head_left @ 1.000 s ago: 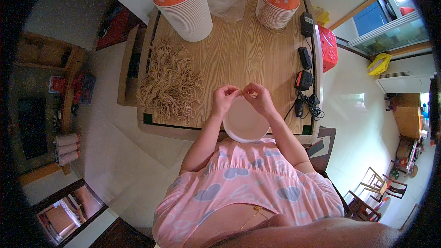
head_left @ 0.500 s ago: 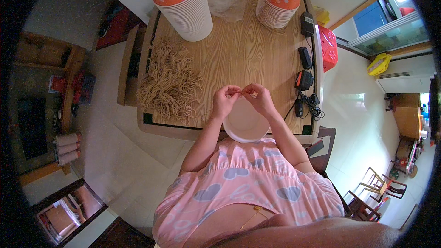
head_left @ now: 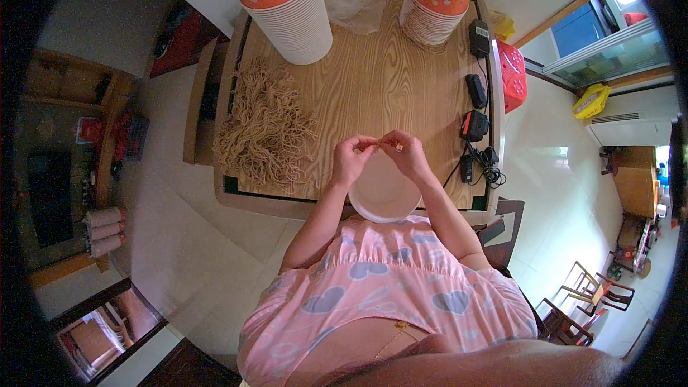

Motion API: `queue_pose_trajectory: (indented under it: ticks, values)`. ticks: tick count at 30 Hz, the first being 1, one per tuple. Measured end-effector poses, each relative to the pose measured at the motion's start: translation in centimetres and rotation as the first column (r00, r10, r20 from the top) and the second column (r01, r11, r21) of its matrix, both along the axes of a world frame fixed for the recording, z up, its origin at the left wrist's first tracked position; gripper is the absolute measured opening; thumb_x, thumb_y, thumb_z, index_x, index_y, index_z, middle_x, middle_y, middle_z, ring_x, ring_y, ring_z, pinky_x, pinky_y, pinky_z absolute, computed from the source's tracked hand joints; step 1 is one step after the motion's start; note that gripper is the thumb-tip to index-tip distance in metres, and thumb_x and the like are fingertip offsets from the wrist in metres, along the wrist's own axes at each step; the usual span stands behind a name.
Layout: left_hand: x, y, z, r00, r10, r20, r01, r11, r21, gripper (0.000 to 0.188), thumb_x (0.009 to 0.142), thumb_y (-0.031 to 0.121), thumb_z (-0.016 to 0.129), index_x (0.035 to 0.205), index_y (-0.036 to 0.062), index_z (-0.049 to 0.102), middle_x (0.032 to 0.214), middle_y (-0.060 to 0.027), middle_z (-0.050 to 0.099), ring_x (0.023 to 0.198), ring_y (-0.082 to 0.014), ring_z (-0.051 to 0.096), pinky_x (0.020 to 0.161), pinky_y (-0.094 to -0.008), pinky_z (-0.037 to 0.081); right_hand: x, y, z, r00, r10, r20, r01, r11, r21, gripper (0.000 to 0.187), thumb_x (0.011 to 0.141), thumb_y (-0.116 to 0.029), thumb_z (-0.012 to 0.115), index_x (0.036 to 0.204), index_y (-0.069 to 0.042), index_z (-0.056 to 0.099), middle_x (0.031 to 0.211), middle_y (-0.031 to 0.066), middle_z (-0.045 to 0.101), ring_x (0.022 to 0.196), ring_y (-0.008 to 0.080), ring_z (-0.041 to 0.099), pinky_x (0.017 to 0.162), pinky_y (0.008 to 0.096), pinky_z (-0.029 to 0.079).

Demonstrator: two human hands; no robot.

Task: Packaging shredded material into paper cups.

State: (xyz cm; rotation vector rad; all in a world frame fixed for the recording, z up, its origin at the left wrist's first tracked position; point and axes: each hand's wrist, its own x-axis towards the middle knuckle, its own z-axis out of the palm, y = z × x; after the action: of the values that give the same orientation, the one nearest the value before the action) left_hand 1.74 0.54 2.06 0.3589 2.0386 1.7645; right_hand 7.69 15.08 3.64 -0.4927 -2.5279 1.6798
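A white paper bucket (head_left: 384, 190), its mouth toward me, sits at the near table edge against my lap. Over its far rim my left hand (head_left: 351, 161) and my right hand (head_left: 405, 154) meet with fingertips pinched together. Whatever lies between the fingertips is too small to make out. To the left is a loose heap of brown cords (head_left: 265, 129). At the back left lies a tall stack of paper buckets (head_left: 290, 18), white with an orange and green printed one on its end. A shorter stack (head_left: 437, 11) at the back right has brown cords bunched around it.
On the wood-grain table (head_left: 365, 79), a crumpled clear plastic bag (head_left: 355, 3) lies between the stacks. Black adapters (head_left: 475, 91) and coiled cables (head_left: 489, 168) line the right edge. Beyond that edge stands a red plastic stool (head_left: 510, 75).
My fingertips have shifted very slightly where they meet above the bucket's rim. The bucket, cords and stacks stay where they were.
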Motion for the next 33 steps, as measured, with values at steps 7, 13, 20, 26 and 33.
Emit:
queue_pose_trajectory:
  ticks: [7,13,20,26,33]
  values:
    - [0.2,0.1,0.3,0.999,-0.001,-0.045,-0.003,0.996,-0.091,0.01,0.076,0.006,0.062,0.084,0.0014,0.066,0.069,-0.004,0.064,0.064,-0.0092,0.058,0.06,-0.0235,0.046,0.0,-0.2,1.3,1.0,0.007,-0.008,-0.007,1.0,0.03,0.009,0.072,-0.006,0.064,0.081,-0.002,0.063,0.073,0.0094,0.06,0.067,0.0179,0.055,0.063,0.0305,0.045]
    - [0.1,0.0,-0.1,1.0,0.005,-0.01,-0.006,0.995,-0.101,0.012,0.077,0.011,0.063,0.085,0.0033,0.067,0.073,-0.0012,0.064,0.063,-0.008,0.055,0.059,-0.023,0.045,0.0,-0.3,1.1,1.0,-0.009,-0.004,0.009,1.0,0.017,0.011,0.073,-0.008,0.064,0.082,-0.002,0.061,0.074,0.0094,0.06,0.067,0.0181,0.055,0.064,0.0308,0.045]
    - [0.0,0.0,0.1,0.993,0.046,0.105,-0.041,0.998,-0.049,0.012,0.078,0.014,0.062,0.083,0.0035,0.066,0.07,-0.0003,0.062,0.063,-0.0067,0.054,0.06,-0.0223,0.044,0.2,0.2,0.6,1.0,-0.013,0.005,0.013,0.999,0.037,0.013,0.073,-0.011,0.064,0.081,-0.002,0.06,0.075,0.0102,0.061,0.069,0.0199,0.057,0.065,0.031,0.046]
    - [0.0,-0.1,-0.7,0.984,0.055,0.17,-0.06,0.998,0.022,0.011,0.078,0.013,0.063,0.083,0.0033,0.065,0.072,0.0001,0.062,0.065,-0.0065,0.054,0.061,-0.0211,0.044,0.1,0.6,-0.7,0.999,0.026,0.048,-0.027,0.999,0.02,0.015,0.078,-0.014,0.061,0.087,-0.002,0.063,0.081,0.0121,0.063,0.072,0.0189,0.059,0.065,0.0306,0.046]
    - [0.2,0.0,-0.4,0.974,0.059,0.218,-0.08,0.993,0.087,0.008,0.078,0.008,0.061,0.082,0.0013,0.064,0.07,-0.0005,0.061,0.063,-0.0057,0.054,0.057,-0.0206,0.044,-1.4,3.1,-2.7,0.924,0.291,0.248,-0.225,0.939,-0.261,0.017,0.08,-0.017,0.061,0.09,-0.003,0.064,0.077,0.0068,0.064,0.068,0.0098,0.055,0.062,0.0284,0.046]
